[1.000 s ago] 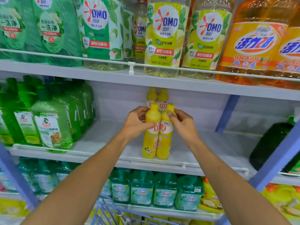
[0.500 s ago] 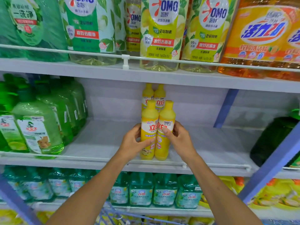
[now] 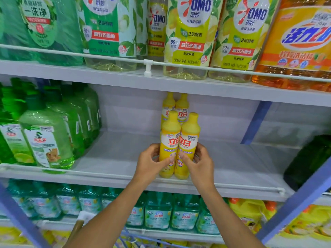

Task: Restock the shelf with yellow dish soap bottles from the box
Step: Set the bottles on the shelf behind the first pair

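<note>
Two yellow dish soap bottles stand upright side by side at the front of the middle shelf (image 3: 111,154). My left hand (image 3: 150,163) wraps the lower body of the left front bottle (image 3: 170,133). The lower body of the right front bottle (image 3: 189,133) is in my right hand (image 3: 200,163). Both thumbs press on the bottles' fronts. Two more yellow bottles (image 3: 175,106) stand right behind them, near the back wall. The box is not in view.
Green soap jugs (image 3: 44,136) fill the left of the middle shelf; a dark green jug (image 3: 308,161) stands at the right. A white wire rail (image 3: 250,187) runs along the shelf front. Large bottles crowd the shelf above (image 3: 188,33). Blue uprights (image 3: 293,201) cross in front.
My hands slid down from the bottles' necks to their lower bodies. The two front bottles stay standing on the shelf. The camera has tilted slightly down.
</note>
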The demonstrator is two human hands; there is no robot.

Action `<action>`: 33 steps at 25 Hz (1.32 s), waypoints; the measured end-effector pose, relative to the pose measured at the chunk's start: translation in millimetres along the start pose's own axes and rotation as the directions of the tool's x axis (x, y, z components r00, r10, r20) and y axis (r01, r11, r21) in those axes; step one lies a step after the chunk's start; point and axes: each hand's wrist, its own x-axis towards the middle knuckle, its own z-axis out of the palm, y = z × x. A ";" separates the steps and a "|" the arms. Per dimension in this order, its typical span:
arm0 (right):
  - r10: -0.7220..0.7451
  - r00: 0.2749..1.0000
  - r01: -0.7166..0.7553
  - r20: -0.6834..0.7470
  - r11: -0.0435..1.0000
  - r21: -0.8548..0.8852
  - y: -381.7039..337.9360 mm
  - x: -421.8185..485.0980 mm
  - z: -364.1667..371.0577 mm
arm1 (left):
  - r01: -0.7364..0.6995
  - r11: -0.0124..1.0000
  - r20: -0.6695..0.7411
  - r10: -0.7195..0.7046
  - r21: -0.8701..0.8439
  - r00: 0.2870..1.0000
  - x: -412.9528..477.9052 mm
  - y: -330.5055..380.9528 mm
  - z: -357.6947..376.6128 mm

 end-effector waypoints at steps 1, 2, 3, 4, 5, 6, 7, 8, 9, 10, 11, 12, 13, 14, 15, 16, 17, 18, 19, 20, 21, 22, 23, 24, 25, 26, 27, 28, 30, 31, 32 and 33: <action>-0.004 0.999 0.004 0.032 1.000 0.011 0.2 0.5 -0.9 | -0.006 1.000 0.040 0.005 0.022 0.999 2.8 0.9 -3.7; -0.005 0.998 0.004 0.062 1.000 0.020 0.4 1.4 -1.8 | -0.011 0.999 0.072 0.009 0.041 0.997 5.5 1.7 -7.4; -0.004 0.996 0.002 0.087 1.000 0.028 0.0 2.5 -2.9 | -0.016 0.998 0.092 0.011 0.060 0.996 7.8 2.8 -10.1; 0.001 0.994 -0.004 0.110 1.000 0.028 -0.7 3.5 -3.7 | -0.018 0.997 0.101 0.010 0.077 0.995 9.3 3.5 -11.6; 0.010 0.992 -0.012 0.127 1.000 0.022 -0.3 3.6 -4.7 | -0.017 0.996 0.102 0.007 0.092 0.995 10.3 3.2 -11.6; 0.018 0.991 -0.019 0.136 1.000 0.004 0.8 2.4 -5.6 | -0.013 0.995 0.097 0.003 0.103 0.995 10.1 2.3 -10.8; 0.021 0.992 -0.017 0.126 0.999 -0.028 3.7 0.0 -6.4 | -0.009 0.994 0.082 0.000 0.111 0.997 9.1 0.6 -8.7; 0.015 0.996 -0.007 0.092 0.996 -0.086 8.2 -3.1 -6.9 | -0.005 0.993 0.052 -0.001 0.116 0.999 8.0 -1.6 -6.5; 0.007 0.999 0.000 0.045 0.987 -0.161 13.8 -7.0 -6.9 | 0.000 0.993 0.011 -0.001 0.122 1.000 7.7 -4.2 -4.4; 0.001 1.000 -0.002 -0.006 0.974 -0.225 18.9 -11.4 -6.1 | 0.009 0.992 -0.029 -0.005 0.127 1.000 8.1 -6.8 -2.4; -0.007 0.999 -0.005 -0.046 0.965 -0.262 22.5 -15.0 -4.8 | 0.014 0.991 -0.058 -0.006 0.137 0.998 8.9 -9.5 -0.9; -0.019 0.998 0.001 -0.064 0.961 -0.277 25.3 -16.2 -2.5 | 0.014 0.989 -0.070 -0.003 0.147 0.998 11.0 -12.2 0.0; -0.030 0.998 0.011 -0.062 0.958 -0.287 27.2 -15.9 -0.1 | 0.010 0.987 -0.066 0.000 0.158 0.998 13.8 -14.0 -0.1; -0.039 0.998 0.023 -0.047 0.952 -0.304 27.7 -13.8 2.5 | 0.007 0.986 -0.050 0.001 0.168 0.999 17.4 -14.5 -1.1; -0.042 0.999 0.030 -0.028 0.942 -0.333 28.4 -9.5 4.2 | 0.007 0.983 -0.033 -0.001 0.181 0.999 21.6 -14.8 -3.0; -0.036 0.999 0.032 -0.004 0.930 -0.366 28.6 -3.8 5.2 | 0.005 0.980 -0.024 0.000 0.199 1.000 25.7 -14.7 -4.6; -0.019 1.000 0.026 0.022 0.919 -0.393 28.7 4.4 6.2 | 0.002 0.975 -0.029 0.004 0.220 1.000 30.3 -15.4 -5.1; 0.002 0.999 0.018 0.048 0.910 -0.415 28.3 13.6 7.3 | -0.001 0.972 -0.045 0.012 0.236 0.999 34.9 -16.7 -4.8; 0.024 0.998 0.007 0.065 0.899 -0.439 28.5 23.2 8.9 | -0.004 0.969 -0.075 0.023 0.246 0.997 39.9 -18.4 -3.1; 0.040 0.997 -0.005 0.068 0.889 -0.458 28.9 32.2 11.2 | -0.003 0.966 -0.113 0.034 0.259 0.993 45.4 -21.0 -0.8; 0.048 0.997 -0.017 0.054 0.882 -0.471 30.4 40.1 14.2 | -0.001 0.961 -0.148 0.043 0.277 0.988 51.1 -23.9 1.8; 0.047 0.998 -0.024 0.037 0.881 -0.473 33.2 46.8 17.5 | 0.006 0.955 -0.174 0.049 0.297 0.983 57.0 -27.1 4.7; 0.046 0.999 -0.029 0.024 0.883 -0.469 36.8 51.9 20.6 | 0.015 0.948 -0.191 0.049 0.317 0.980 63.2 -30.2 6.9; 0.049 0.999 -0.036 0.018 0.886 -0.461 40.6 55.8 23.4 | 0.024 0.944 -0.198 0.044 0.328 0.979 68.9 -32.4 8.8; 0.060 0.998 -0.047 0.014 0.890 -0.454 44.2 59.6 26.0 | 0.032 0.944 -0.201 0.037 0.329 0.979 74.4 -34.9 10.1; 0.078 0.997 -0.064 0.012 0.891 -0.450 47.3 63.9 28.5 | 0.036 0.946 -0.200 0.030 0.321 0.979 79.6 -38.0 11.0; 0.096 0.995 -0.082 0.008 0.888 -0.452 50.3 69.3 30.9 | 0.033 0.952 -0.195 0.028 0.306 0.980 84.5 -41.4 12.0; 0.114 0.994 -0.099 0.003 0.879 -0.467 54.5 74.4 32.9 | 0.025 0.958 -0.192 0.031 0.286 0.981 88.4 -45.1 12.6; 0.122 0.992 -0.110 -0.009 0.853 -0.511 60.4 83.3 36.4 | -0.001 0.968 -0.198 0.053 0.252 0.979 94.0 -52.9 13.6; 0.113 0.994 -0.103 -0.013 0.850 -0.517 64.0 86.9 37.6 | -0.013 0.972 -0.207 0.064 0.236 0.976 95.6 -56.5 14.5; 0.100 0.995 -0.093 -0.014 0.855 -0.511 68.7 90.5 38.4 | -0.027 0.976 -0.219 0.075 0.216 0.973 97.3 -60.5 15.4; 0.089 0.996 -0.084 -0.015 0.858 -0.507 73.2 93.0 38.5 | -0.041 0.978 -0.229 0.088 0.203 0.969 98.5 -64.1 15.9</action>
